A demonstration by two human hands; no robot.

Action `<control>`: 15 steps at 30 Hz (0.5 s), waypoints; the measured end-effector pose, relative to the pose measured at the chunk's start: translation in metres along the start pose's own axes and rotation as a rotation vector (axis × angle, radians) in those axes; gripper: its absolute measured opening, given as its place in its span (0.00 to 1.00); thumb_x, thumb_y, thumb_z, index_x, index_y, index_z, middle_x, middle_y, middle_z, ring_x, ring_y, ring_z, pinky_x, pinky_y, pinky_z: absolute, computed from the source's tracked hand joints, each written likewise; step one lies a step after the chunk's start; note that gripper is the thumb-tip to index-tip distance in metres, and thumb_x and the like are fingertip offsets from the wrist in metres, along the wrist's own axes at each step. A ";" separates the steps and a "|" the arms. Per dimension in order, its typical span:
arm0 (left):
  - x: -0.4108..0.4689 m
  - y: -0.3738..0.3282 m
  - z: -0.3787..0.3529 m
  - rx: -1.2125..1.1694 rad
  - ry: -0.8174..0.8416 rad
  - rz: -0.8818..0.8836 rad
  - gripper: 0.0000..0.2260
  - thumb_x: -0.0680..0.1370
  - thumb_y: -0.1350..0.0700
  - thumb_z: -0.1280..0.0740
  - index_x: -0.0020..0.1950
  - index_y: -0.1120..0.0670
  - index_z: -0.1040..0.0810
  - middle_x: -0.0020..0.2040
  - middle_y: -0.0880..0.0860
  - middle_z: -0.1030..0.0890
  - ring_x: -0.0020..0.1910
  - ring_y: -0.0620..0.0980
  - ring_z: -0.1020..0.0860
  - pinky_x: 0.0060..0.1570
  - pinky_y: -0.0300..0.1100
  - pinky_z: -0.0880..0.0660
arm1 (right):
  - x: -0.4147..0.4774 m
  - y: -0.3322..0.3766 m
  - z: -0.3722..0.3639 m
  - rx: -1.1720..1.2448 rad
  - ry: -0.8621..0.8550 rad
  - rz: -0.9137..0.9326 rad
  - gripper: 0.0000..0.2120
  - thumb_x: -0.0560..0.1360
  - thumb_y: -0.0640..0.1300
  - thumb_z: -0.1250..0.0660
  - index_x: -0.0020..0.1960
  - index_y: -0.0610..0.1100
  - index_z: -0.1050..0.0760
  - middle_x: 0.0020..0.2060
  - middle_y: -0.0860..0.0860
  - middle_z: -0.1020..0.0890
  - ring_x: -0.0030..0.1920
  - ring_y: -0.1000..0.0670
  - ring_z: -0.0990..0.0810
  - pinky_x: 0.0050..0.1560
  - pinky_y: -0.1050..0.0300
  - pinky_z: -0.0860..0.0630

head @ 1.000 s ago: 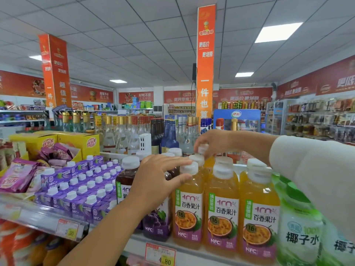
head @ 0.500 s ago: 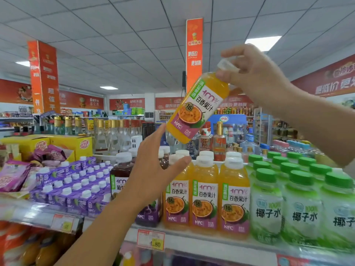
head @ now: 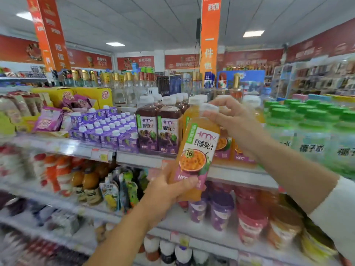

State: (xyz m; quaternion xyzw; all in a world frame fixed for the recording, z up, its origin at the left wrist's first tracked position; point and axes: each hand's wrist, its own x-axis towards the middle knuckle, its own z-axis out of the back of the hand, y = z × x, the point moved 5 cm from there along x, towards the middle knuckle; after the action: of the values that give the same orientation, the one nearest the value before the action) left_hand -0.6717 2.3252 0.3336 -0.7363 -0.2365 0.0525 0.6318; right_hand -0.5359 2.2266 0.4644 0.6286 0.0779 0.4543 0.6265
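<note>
Head view: at the centre of the frame an orange juice bottle leans slightly, held in front of the shelf. Left hand wraps its fingers around the bottle's base, while right hand pinches the white cap. Dark grape juice bottles stand just left, green-capped bottles at right.
</note>
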 end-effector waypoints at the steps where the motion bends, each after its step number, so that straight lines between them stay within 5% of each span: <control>1: -0.006 0.003 -0.001 0.018 0.001 0.007 0.26 0.67 0.55 0.23 0.64 0.50 0.25 0.56 0.57 0.16 0.54 0.60 0.17 0.48 0.50 0.18 | -0.005 -0.008 -0.004 0.037 -0.013 -0.021 0.06 0.74 0.48 0.29 0.49 0.54 0.24 0.43 0.52 0.14 0.43 0.51 0.16 0.41 0.52 0.23; 5: -0.027 0.020 0.002 0.033 -0.014 0.077 0.24 0.68 0.52 0.24 0.63 0.47 0.24 0.53 0.51 0.15 0.49 0.49 0.16 0.43 0.41 0.20 | -0.025 -0.034 -0.019 0.226 -0.090 -0.119 0.07 0.74 0.47 0.28 0.50 0.50 0.23 0.39 0.54 0.15 0.38 0.53 0.16 0.34 0.57 0.23; 11: -0.062 0.066 0.013 -0.355 0.129 0.303 0.31 0.61 0.45 0.17 0.60 0.54 0.17 0.59 0.64 0.19 0.54 0.62 0.18 0.42 0.48 0.17 | -0.056 -0.075 -0.046 0.431 -0.012 -0.291 0.08 0.74 0.41 0.30 0.53 0.48 0.21 0.50 0.46 0.16 0.49 0.43 0.19 0.50 0.45 0.24; 15: -0.077 0.075 0.013 -0.144 0.031 0.322 0.33 0.63 0.47 0.19 0.66 0.54 0.22 0.57 0.61 0.18 0.55 0.60 0.18 0.45 0.47 0.18 | -0.071 -0.088 -0.067 0.443 0.116 -0.306 0.09 0.78 0.43 0.34 0.57 0.50 0.23 0.58 0.44 0.18 0.57 0.40 0.19 0.62 0.34 0.26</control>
State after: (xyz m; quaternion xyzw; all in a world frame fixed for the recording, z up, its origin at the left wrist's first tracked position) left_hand -0.7237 2.2985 0.2426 -0.8089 -0.1090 0.1243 0.5643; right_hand -0.5802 2.2449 0.3423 0.7039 0.3053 0.3616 0.5297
